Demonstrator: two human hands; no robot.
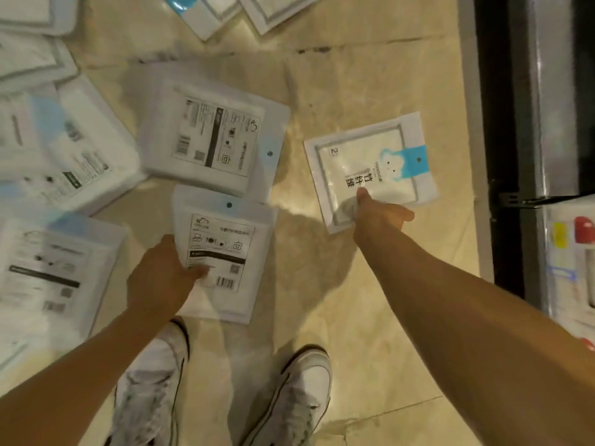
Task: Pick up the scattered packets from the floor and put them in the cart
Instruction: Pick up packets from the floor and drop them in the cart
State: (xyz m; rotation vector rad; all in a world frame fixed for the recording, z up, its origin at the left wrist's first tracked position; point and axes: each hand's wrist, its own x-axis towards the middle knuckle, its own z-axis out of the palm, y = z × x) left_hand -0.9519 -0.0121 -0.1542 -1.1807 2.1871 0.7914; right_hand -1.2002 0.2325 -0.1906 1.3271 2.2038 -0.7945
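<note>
Two flat packets, judged light, floppy and slippery, down at the floor [322, 304]: left grip [161, 275] clamped on the labelled packet [225, 249] at 8 o'clock, right grip [378, 218] pinching the bear packet [373, 162] by its near corner at 2 o'clock.

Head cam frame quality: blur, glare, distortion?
Head view: motion blur smears the far-left packets; bear-print packet in the right hand reads sharp, label-side packet in the left hand softer. Same view: warm light, soft glare on the floor; wide-angle stretch toward edges.
</note>
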